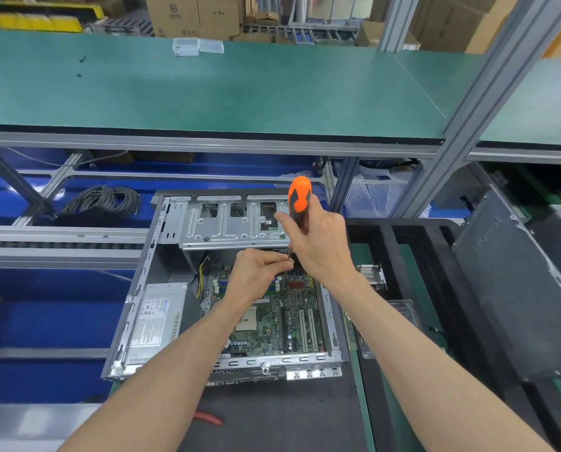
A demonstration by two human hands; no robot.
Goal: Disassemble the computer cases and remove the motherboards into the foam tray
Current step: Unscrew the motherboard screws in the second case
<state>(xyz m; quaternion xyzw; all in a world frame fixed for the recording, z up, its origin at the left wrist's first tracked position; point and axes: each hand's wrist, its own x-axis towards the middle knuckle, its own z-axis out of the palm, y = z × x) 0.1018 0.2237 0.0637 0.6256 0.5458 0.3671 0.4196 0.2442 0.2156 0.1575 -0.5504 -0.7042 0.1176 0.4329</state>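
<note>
The grey metal computer case (227, 288) lies open, but the green motherboard (272, 318) sits inside it yet. The right hand (321, 246) grasps the orange-and-black screwdriver (299, 199); the left hand (259, 272) pinches its shaft. The black foam tray (403, 236) waits beside.

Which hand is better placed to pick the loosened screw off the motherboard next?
Left, probably: the left hand already pinches at the screwdriver shaft near its tip, while the right hand grips the handle.

Open grey sheet-metal computer case (142, 305) lies flat on the bench, green motherboard (272, 321) still seated inside, black foam tray (435, 272) just right.
</note>
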